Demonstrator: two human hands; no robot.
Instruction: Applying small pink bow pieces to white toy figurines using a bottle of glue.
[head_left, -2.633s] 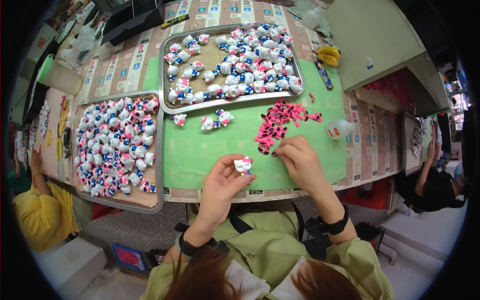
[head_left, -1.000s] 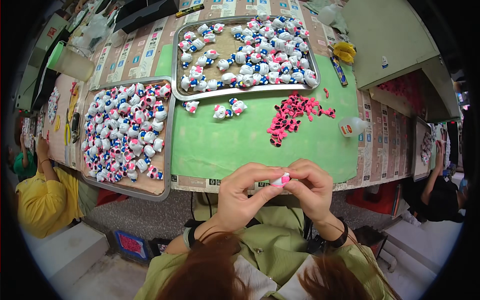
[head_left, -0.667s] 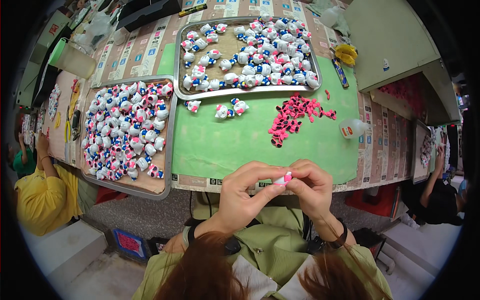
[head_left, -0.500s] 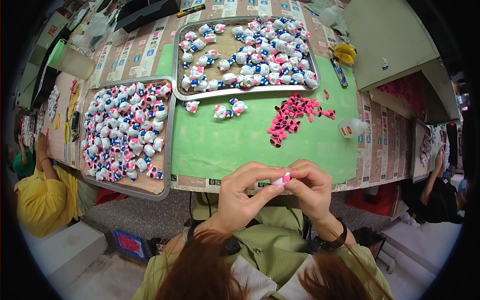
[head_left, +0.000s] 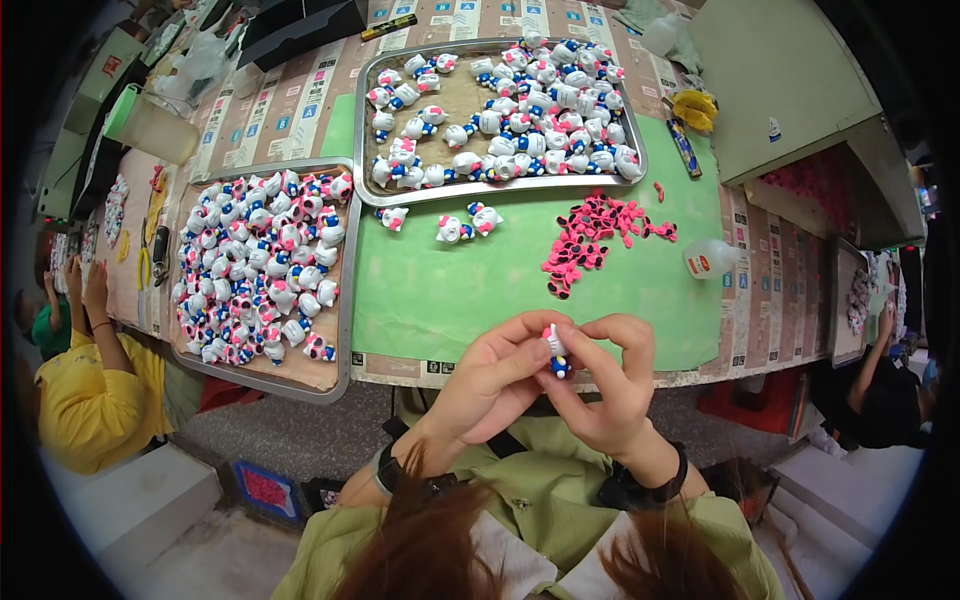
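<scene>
Between my two hands, just over the table's near edge, is a small white, blue and pink cat figurine. My left hand pinches its white upper part with thumb and forefinger. Fingertips of my right hand close on it from the other side. Ahead of my hands lies a green mat. Three similar figurines rest on it near the far tray. To their right is a loose pile of small pink and black parts.
A metal tray crowded with figurines stands at left, another metal tray at the back. At right are a small white bottle and a grey metal cabinet. A person in yellow sits at left, another in black at right.
The figurine has been turned in my hands, so its blue lower part now shows below the white. My right fingers have shifted their hold. The view has moved slightly.
</scene>
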